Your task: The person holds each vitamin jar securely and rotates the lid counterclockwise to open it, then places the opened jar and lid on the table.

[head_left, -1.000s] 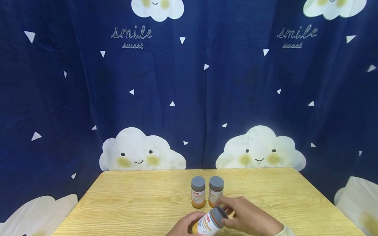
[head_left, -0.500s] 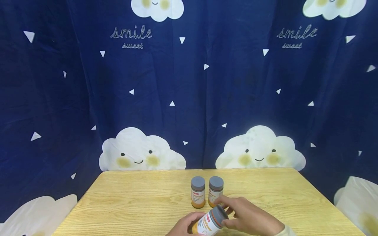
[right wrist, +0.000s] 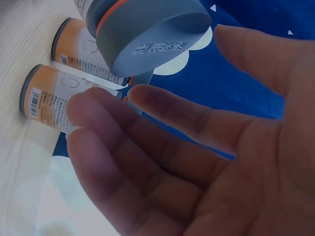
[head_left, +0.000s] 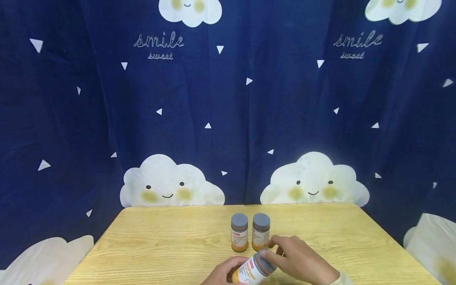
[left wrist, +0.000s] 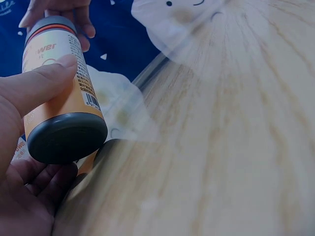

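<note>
Toward the table's (head_left: 153, 241) near edge, the left hand (head_left: 222, 273) gripped a tilted bottle (head_left: 248, 273) that might slip if the loosely spread right hand (head_left: 301, 258) bumped its cap (right wrist: 155, 37).

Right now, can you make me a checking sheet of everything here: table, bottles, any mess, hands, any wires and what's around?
Surface: pale yellow wood-grain table.
Job's things: white-and-orange cylindrical bottle with a round grey lid, held tilted; matching left bottle and matching right bottle stand upright beyond it, slightly apart.
Clutter: nothing seen.
Hands: left hand grips the tilted bottle; right hand is at its lid, fingers loose, contact unclear.
Cables: nothing seen.
Surroundings: dark-blue fabric curtain with white smiling clouds.
</note>
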Motion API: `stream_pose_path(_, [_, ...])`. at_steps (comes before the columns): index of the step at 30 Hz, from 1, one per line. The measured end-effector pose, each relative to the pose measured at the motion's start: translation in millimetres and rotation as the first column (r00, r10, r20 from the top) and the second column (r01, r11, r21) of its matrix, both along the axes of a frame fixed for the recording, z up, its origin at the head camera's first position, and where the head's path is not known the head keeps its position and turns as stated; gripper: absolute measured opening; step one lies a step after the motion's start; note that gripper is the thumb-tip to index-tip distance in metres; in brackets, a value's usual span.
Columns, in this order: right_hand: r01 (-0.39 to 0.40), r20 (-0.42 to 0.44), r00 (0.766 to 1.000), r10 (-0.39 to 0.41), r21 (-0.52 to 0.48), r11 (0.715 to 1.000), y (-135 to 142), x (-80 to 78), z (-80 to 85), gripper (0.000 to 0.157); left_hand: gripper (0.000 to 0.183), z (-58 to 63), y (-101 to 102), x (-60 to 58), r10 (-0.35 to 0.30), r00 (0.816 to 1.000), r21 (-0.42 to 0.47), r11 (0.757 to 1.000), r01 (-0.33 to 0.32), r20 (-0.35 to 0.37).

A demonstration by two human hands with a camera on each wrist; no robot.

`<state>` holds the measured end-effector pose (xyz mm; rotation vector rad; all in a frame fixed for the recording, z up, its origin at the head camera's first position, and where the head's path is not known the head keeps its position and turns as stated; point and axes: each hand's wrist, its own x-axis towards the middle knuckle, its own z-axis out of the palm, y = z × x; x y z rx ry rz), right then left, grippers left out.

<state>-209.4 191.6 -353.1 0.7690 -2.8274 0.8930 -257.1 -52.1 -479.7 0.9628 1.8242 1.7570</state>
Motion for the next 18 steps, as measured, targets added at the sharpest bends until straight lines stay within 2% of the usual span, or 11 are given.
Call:
stream_pose_path(7, [0.007,0.004,1.0,-0.007,-0.016,1.0,-1.7,-0.3,-0.8,0.031,0.054,0.1,-0.2,0.7,0.002,1.0,0.009,1.0,-0.002,0.013])
stream_pose_path(18, [-0.042,0.034,0.999,0.043,-0.014,0.999,-2.0,-3.8,-1.2,0.029,0.054,-1.1,-0.4,-1.2,0.001,1.0,-0.007,1.0,-0.001,-0.014])
